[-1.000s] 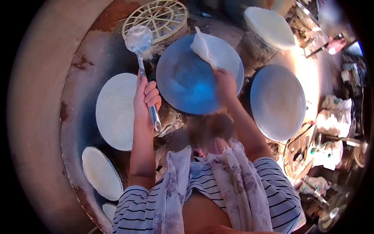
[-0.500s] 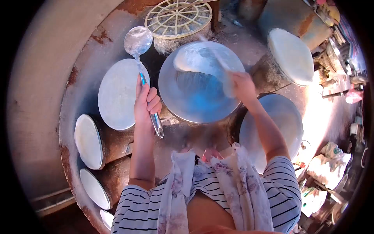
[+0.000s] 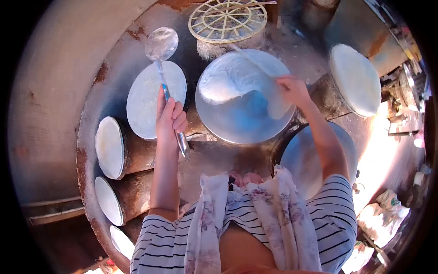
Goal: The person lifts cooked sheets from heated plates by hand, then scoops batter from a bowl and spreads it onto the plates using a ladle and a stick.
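Metal ladle point(image 3: 164, 68) handle sits clamped in the closed fingers of the left hand point(image 3: 169, 119), its bowl pointing away over a round griddle point(image 3: 141, 109). Right hand point(image 3: 292, 89) fingers pinch a thin white sheet point(image 3: 237, 80), which lies spread on the central round pan point(image 3: 228, 128) beside them.

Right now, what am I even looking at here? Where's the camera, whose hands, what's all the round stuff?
One fisheye camera on a person's head, looking down past their striped shirt. No machine: two bare hands. The left hand grips a metal ladle by its handle. The right hand pinches a thin white sheet lying partly across the big round metal pan in the middle. Around it stand more round discs, some coated white, and a spoked round rack at the top.
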